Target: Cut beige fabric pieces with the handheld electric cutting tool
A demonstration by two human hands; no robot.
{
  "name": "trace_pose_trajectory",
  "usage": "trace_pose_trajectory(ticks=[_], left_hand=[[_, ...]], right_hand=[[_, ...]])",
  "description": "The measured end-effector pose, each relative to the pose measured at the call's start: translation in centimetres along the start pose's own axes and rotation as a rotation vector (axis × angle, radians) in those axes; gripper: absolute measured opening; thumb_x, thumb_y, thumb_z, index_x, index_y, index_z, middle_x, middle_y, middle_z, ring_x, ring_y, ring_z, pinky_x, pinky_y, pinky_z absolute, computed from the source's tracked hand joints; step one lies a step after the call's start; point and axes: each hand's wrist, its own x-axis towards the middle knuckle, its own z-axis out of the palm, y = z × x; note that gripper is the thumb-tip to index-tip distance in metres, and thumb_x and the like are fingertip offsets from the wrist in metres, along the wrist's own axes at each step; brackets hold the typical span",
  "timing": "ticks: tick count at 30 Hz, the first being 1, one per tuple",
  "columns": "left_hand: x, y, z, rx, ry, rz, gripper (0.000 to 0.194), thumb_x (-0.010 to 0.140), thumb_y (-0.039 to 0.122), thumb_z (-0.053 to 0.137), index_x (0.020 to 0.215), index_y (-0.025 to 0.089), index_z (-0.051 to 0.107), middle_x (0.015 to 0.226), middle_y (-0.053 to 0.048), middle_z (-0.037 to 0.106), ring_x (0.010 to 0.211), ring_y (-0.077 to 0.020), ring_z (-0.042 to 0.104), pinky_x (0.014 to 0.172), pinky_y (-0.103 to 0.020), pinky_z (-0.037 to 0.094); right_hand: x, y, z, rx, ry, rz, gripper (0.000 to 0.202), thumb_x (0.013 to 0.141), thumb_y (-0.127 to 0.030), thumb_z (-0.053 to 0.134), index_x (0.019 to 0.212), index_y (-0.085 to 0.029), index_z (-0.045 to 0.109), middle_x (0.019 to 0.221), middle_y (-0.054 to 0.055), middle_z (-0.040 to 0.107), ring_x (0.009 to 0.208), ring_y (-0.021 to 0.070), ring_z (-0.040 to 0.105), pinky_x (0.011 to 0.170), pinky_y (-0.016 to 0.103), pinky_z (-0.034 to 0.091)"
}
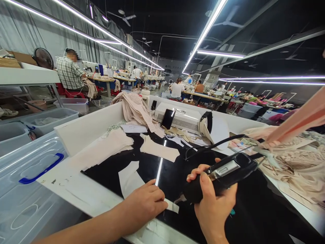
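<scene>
My left hand (146, 205), fingers curled together, presses on a pale fabric piece (173, 206) at the front of a black work surface (177, 176). Another pale section (129, 176) shows behind that hand; I cannot tell whether it is the same piece. My right hand (213, 200) is wrapped round a black corded hand tool (228, 173) with a metal plate on its side. The tool's front end hangs just right of the fabric under my left hand. A beige cut piece (159, 148) lies flat farther back, beside a stack of pale pieces (106, 145).
Beige fabric strips (137, 108) pile up at the back left, near a phone (168, 118) and a white vented machine (179, 117). Beige fabric (297, 162) heaps at the right, under a hanging peach strip (297, 118). Clear plastic bins (33, 169) stand left. Co-workers sit farther off.
</scene>
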Motion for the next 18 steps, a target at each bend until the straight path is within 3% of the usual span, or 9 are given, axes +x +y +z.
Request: trace_pose_trajectory(ticks=[8,13,18], left_hand=[[-0.2,-0.2,0.2,-0.026,0.009,-0.007,0.024,0.099,0.001,0.053,0.108,0.019,0.065,0.1,-0.001,0.066,0.09,-0.0147,0.065,0.12,-0.045,0.037],[-0.4,-0.4,0.3,-0.044,0.016,-0.015,0.021,0.1,0.003,0.055,0.105,0.019,0.066,0.101,-0.001,0.067,0.092,-0.0146,0.066,0.12,-0.044,0.037],[-0.4,-0.3,0.2,-0.049,0.033,-0.031,0.019,0.102,0.006,0.055,0.105,0.02,0.067,0.1,-0.001,0.067,0.092,-0.0144,0.066,0.12,-0.044,0.036]], right_hand=[[-0.2,0.2,-0.2,-0.06,-0.031,-0.004,0.044,0.089,-0.027,0.077,0.127,-0.031,0.056,0.085,-0.006,0.067,0.063,0.0117,0.063,0.064,0.03,0.056],[-0.4,-0.4,0.1,0.034,0.0,0.022,0.047,0.085,-0.026,0.08,0.125,-0.031,0.057,0.082,-0.005,0.067,0.063,0.0127,0.062,0.059,0.03,0.057],[-1.2,-0.3,0.6,0.066,-0.047,0.043,0.044,0.085,-0.027,0.079,0.122,-0.031,0.056,0.082,-0.005,0.067,0.061,0.0125,0.062,0.06,0.031,0.058]])
